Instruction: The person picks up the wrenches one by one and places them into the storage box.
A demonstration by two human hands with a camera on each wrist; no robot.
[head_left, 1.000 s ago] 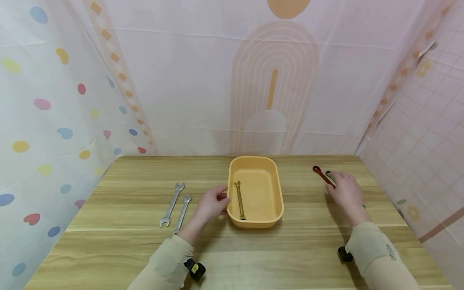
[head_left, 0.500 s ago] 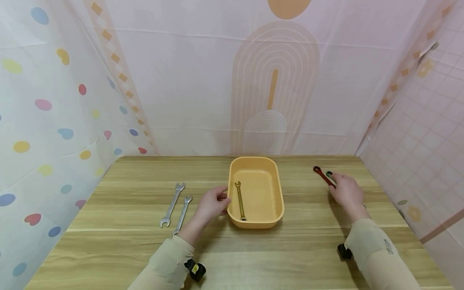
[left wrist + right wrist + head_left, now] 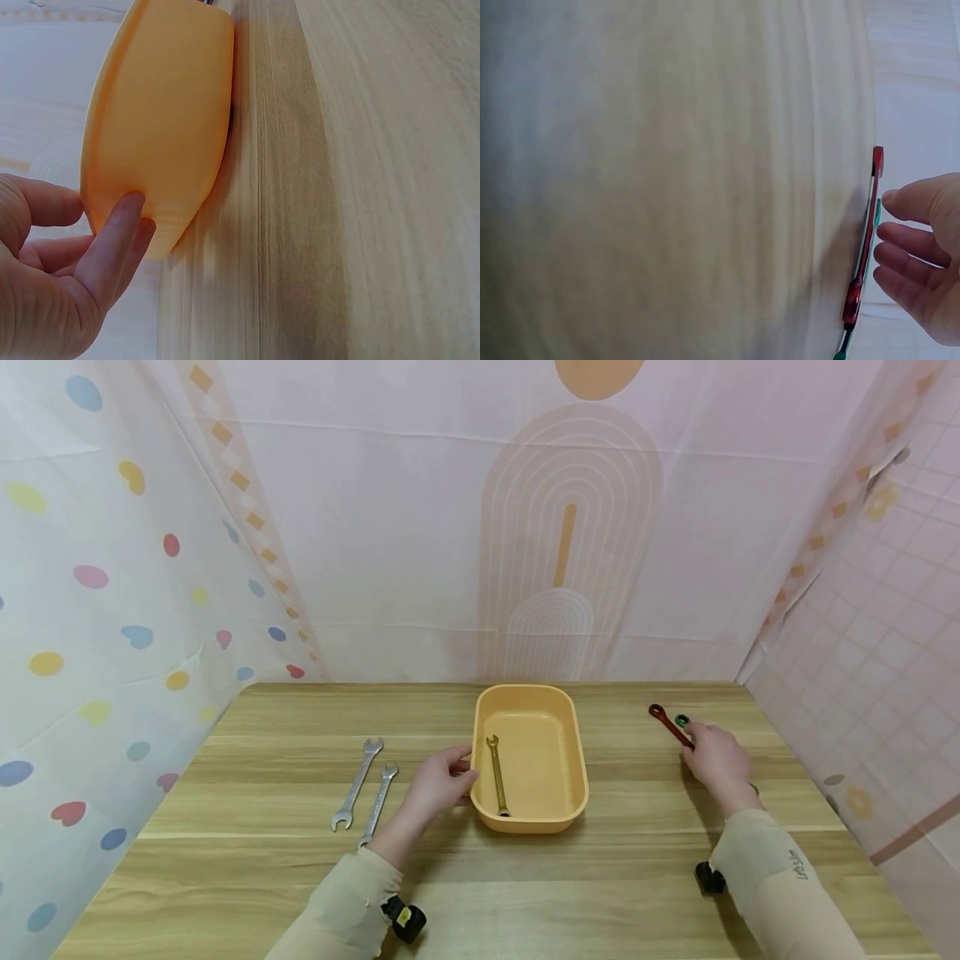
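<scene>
My left hand (image 3: 457,770) rests against the left outer wall of an orange tray (image 3: 573,752); in the left wrist view one finger of that hand (image 3: 112,229) presses on the tray wall (image 3: 161,127). A gold wrench (image 3: 497,774) lies inside the tray. My right hand (image 3: 703,742) hovers at the far right over a red wrench (image 3: 667,722) and a green wrench (image 3: 682,721). In the right wrist view the hand (image 3: 904,236) has loosely extended fingers just beside the red wrench (image 3: 864,240), holding nothing. Most of the green wrench is hidden.
Two silver open-end wrenches (image 3: 357,782) (image 3: 378,803) lie side by side on the wooden table (image 3: 247,860), left of my left hand. Patterned cloth walls enclose the table on the left, back and right.
My right hand has drawn back slightly toward me, uncovering more of the green wrench's head. The left hand, tray and other wrenches have not moved.
</scene>
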